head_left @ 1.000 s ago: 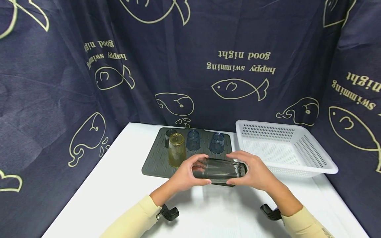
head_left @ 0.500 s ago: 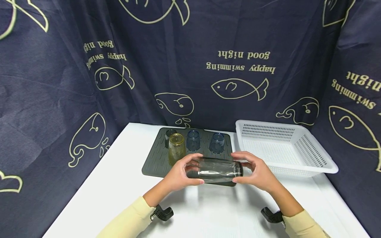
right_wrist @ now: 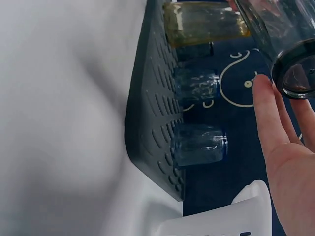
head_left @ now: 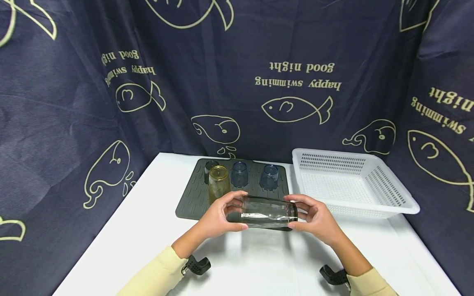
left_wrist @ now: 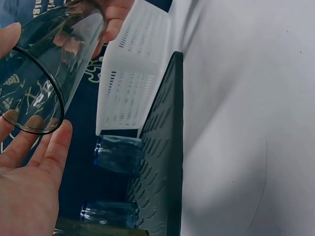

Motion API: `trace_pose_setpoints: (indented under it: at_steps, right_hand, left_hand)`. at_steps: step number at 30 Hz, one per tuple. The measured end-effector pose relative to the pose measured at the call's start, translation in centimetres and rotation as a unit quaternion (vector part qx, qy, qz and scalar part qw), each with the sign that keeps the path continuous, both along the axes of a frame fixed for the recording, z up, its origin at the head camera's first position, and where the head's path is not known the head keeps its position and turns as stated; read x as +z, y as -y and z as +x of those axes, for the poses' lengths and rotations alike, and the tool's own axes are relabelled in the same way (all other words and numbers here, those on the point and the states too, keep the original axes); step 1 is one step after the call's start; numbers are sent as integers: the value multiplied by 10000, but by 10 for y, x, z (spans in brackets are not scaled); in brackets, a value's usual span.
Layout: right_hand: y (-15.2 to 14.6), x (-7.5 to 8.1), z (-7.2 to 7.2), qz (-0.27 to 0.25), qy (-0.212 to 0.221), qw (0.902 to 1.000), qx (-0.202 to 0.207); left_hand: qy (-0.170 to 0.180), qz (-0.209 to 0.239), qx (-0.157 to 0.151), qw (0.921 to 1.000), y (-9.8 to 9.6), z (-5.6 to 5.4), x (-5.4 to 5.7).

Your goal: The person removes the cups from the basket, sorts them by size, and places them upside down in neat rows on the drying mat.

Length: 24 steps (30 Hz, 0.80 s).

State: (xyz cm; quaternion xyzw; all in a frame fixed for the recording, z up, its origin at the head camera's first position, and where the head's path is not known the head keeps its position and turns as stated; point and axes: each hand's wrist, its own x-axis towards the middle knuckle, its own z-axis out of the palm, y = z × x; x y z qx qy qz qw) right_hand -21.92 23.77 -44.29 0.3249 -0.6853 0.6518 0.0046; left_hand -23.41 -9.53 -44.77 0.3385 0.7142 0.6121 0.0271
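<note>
A tall clear grey drinking glass (head_left: 269, 211) lies sideways in the air over the front of the dark drying mat (head_left: 189, 205). My left hand (head_left: 216, 216) holds its rim end, thumb in front and fingers behind. At the base end, my right hand (head_left: 316, 220) grips the glass between thumb and fingertips. The left wrist view shows the glass's round open rim (left_wrist: 56, 93) between thumb and fingers. In the right wrist view, the thick base (right_wrist: 295, 73) sits by the right fingers; the thumb is out of sight there.
On the mat stand an upside-down yellow glass (head_left: 218, 187), two small blue glasses (head_left: 240, 176) and a small dark glass (head_left: 206, 174) partly behind the yellow one. A white perforated basket (head_left: 385, 210) is at the right. Dark fish-print cloth (head_left: 237, 82) hangs behind the white table (head_left: 148, 197).
Both hands have shifted left with the glass. My right fingers have slid toward the very end of its base, so more of the base shows now.
</note>
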Motion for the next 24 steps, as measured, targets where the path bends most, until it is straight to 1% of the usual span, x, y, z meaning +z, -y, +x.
trace_pose_setpoints:
  at_steps: [3, 5, 12, 17, 19, 21, 24]
  right_hand:
    - [1, -2, 1, -62, -45, 10000, 33]
    - [2, -2, 2, -79, 17, 10000, -5]
    - [5, -2, 4, -108, 13, 9999, -36]
    - [8, -4, 5, -112, 254, 9993, -247]
    - [10, -5, 5, -85, 332, 9988, -364]
    - [11, -4, 5, -44, 368, 9981, -485]
    - [15, -2, 5, 25, 437, 9964, -731]
  left_hand:
    - [5, -16, -14, 10000, 0, 0, 0]
    - [18, -34, -17, 10000, 0, 1, 0]
    - [59, -39, -65, 10000, 1, 2, 0]
    - [171, -131, -78, 9997, 3, 1, 0]
    - [206, -218, -26, 9995, 5, 1, 1]
    - [156, -313, 59, 9994, 6, 0, 1]
    - [-8, -437, 249, 9987, 10, -2, 0]
